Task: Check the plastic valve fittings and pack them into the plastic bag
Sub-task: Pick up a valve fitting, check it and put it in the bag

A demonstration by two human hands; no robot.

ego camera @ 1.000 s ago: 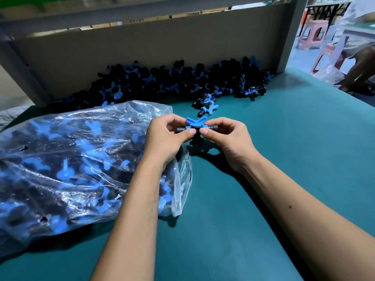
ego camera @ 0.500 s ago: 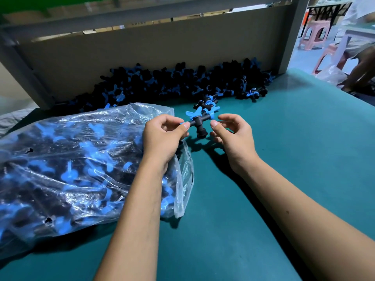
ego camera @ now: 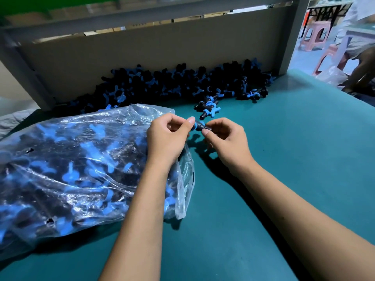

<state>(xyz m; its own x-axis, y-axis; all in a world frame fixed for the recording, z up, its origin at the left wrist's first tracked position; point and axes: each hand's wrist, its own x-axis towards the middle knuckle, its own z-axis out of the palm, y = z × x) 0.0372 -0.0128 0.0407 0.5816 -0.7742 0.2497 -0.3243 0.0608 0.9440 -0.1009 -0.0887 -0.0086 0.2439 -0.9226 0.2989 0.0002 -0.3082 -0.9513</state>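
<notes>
No legible text, labels, brands or numbers anywhere in view. Cardboard box (ego camera: 142,25) at far centre, behind the grey frame, carries a small dark printed mark, too blurred to read. Clear plastic bag (ego camera: 81,159) at near left is unprinted. Valve fittings (ego camera: 182,84) heaped at far centre show no readable moulding marks. Green table surface (ego camera: 284,159) bears no signs.

Both forearms (ego camera: 140,220) bare — no sleeves; short, plain fingernails (ego camera: 191,120).
</notes>
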